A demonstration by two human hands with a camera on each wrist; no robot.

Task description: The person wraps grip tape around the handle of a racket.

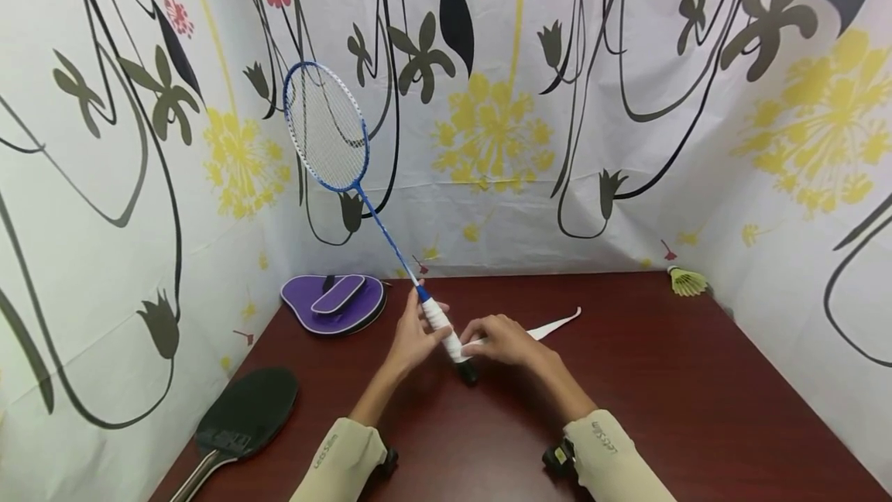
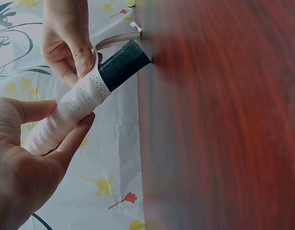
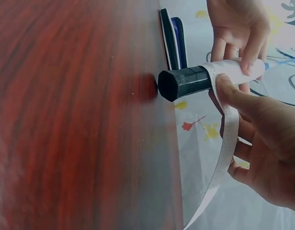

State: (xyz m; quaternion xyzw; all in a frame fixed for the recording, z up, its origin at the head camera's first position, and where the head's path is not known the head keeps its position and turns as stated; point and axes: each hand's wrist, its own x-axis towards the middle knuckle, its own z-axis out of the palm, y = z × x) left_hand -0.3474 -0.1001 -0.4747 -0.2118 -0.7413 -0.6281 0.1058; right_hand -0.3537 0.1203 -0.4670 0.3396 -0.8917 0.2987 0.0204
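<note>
A blue and white badminton racket [image 1: 384, 232] slants up to the left, its head in the air and its dark butt end [image 3: 186, 82] lowest. White perforated grip tape [image 2: 73, 108] winds round most of the handle, with the black lower part bare. My left hand [image 1: 413, 338] grips the wrapped handle between thumb and fingers. Close to the edge of the winding, my right hand [image 1: 507, 339] pinches the tape against the handle. From there the loose tape strip [image 3: 224, 148] trails away, its tapered end [image 1: 557, 324] showing right of the hand in the head view.
On the dark red table [image 1: 662, 386], a purple paddle case [image 1: 300, 302] lies at the back left. A black table tennis paddle [image 1: 249, 413] is at the front left. A yellow shuttlecock [image 1: 687, 282] sits in the back right corner. Patterned cloth [image 1: 627, 177] hangs around the table.
</note>
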